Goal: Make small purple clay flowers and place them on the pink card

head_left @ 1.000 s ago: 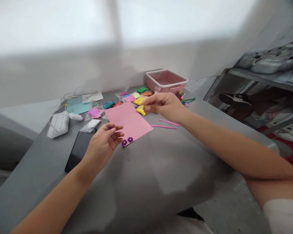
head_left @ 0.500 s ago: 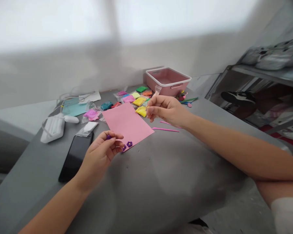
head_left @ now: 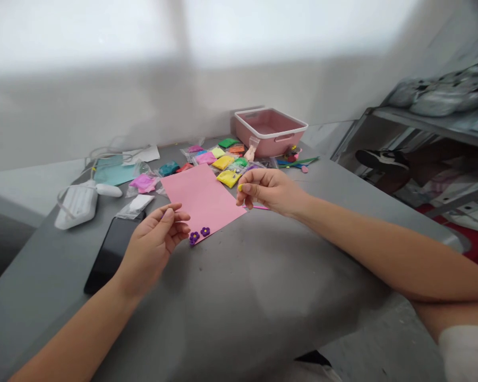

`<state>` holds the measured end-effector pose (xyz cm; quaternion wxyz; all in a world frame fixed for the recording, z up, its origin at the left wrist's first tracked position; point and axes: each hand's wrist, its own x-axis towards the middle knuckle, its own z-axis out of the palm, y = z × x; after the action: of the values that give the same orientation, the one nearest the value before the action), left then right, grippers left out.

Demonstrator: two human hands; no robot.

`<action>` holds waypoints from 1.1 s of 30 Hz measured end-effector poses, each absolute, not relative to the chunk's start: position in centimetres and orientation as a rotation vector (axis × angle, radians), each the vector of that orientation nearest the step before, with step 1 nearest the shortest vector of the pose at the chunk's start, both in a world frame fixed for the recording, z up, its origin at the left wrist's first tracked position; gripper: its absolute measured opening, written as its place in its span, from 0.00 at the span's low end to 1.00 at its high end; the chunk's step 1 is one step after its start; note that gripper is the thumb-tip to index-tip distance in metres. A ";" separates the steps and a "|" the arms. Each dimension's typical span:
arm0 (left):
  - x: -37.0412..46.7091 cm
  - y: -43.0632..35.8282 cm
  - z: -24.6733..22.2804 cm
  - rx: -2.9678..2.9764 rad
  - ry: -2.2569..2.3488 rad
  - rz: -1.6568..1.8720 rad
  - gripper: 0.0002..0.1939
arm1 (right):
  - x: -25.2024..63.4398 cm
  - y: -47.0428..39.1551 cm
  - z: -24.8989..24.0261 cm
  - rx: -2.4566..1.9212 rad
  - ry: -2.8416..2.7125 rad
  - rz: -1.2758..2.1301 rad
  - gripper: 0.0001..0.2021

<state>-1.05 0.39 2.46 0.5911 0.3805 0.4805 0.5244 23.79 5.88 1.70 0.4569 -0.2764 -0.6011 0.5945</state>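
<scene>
A pink sheet [head_left: 203,199] lies on the grey table, with small purple flowers [head_left: 205,231] with yellow centres at its near corner. Over the sheet's left edge is my left hand [head_left: 155,239], fingers curled and slightly apart, with nothing visible between them. My right hand [head_left: 266,192] is raised beyond the sheet's right edge, pinching a small piece of yellow clay [head_left: 240,188] between thumb and forefinger. Behind it lies a yellow clay packet [head_left: 228,178]. A pink tool [head_left: 261,207] is partly hidden beneath the right hand.
Coloured clay packets [head_left: 223,162] lie behind the sheet, before a pink basket [head_left: 269,139]. A black phone [head_left: 111,249], a white power strip [head_left: 77,204] and a teal sheet [head_left: 113,171] are at left. A metal shelf [head_left: 430,124] stands at right.
The view has shifted slightly. My right hand has lowered a little, uncovering the yellow piece and hiding more of the pink tools. The purple piece at my left fingers no longer shows.
</scene>
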 end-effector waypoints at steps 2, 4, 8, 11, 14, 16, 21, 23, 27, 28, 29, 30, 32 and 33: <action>-1.0 0.4 2.3 0.886 1.118 1.226 0.07 | 23.5 5.5 1.4 -0.733 -1.419 1.508 0.19; -0.9 0.3 2.3 0.887 1.121 1.228 0.07 | 23.2 5.1 1.2 -0.740 -1.362 1.557 0.19; -0.7 0.1 2.2 0.883 1.131 1.217 0.07 | 22.9 4.4 1.5 -0.674 -1.340 1.659 0.20; -0.7 0.0 1.9 0.886 1.119 1.218 0.06 | 22.8 3.9 1.8 -0.740 -1.371 1.598 0.20; -0.7 -0.2 1.6 0.905 1.105 1.216 0.06 | 22.6 3.4 2.0 -0.859 -1.456 1.481 0.22; -0.6 -0.3 1.6 0.911 1.108 1.216 0.06 | 22.6 3.0 2.0 -0.912 -1.561 1.412 0.21; -0.4 -0.7 1.8 0.899 1.094 1.198 0.06 | 22.7 2.3 1.5 -0.884 -1.932 1.090 0.10; -0.4 -0.8 1.8 0.904 1.076 1.194 0.06 | 22.8 2.2 1.3 -0.844 -2.059 0.955 0.08; -0.4 -0.8 1.5 0.930 1.052 1.188 0.07 | 22.8 1.9 1.2 -0.732 -2.140 0.836 0.07; -0.4 -0.8 1.4 0.933 1.051 1.185 0.07 | 22.8 1.9 1.2 -0.719 -2.138 0.825 0.07; -0.4 -0.8 1.4 0.936 1.049 1.182 0.06 | 22.7 1.8 1.2 -0.716 -2.132 0.814 0.07; -0.4 -0.8 1.3 0.935 1.050 1.180 0.06 | 22.7 1.8 1.2 -0.721 -2.122 0.809 0.07; -0.4 -0.8 1.3 0.930 1.055 1.174 0.06 | 22.6 1.7 1.2 -0.767 -2.085 0.842 0.07; -0.4 -0.8 1.3 0.930 1.057 1.171 0.06 | 22.5 1.7 1.2 -0.806 -2.052 0.902 0.08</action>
<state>-0.44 -0.77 1.29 0.6094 0.4027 0.4576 0.5071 22.53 1.69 1.19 0.3706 -0.3144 -0.8001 0.3516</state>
